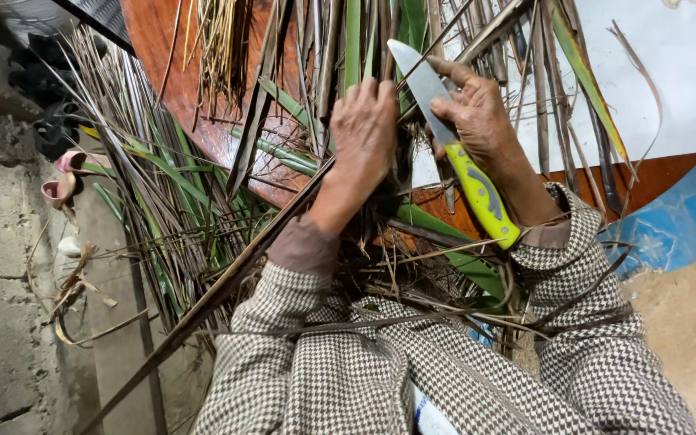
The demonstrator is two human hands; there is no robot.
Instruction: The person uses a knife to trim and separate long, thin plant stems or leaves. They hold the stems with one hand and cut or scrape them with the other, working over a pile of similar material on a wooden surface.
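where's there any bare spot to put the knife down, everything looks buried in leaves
Barest is the white sheet at upper right, beyond the right hand and knife; only a few dry strips cross it. A brown tabletop patch is bare at upper left. Around the left hand, palm leaves crowd everything.

Palm leaves point(203, 201) across the lap, knife point(453, 145) right of the left hand point(364, 129) — table point(163, 48) beyond.

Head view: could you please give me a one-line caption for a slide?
Right hand holds a yellow-handled knife while left hand grips long palm leaves.
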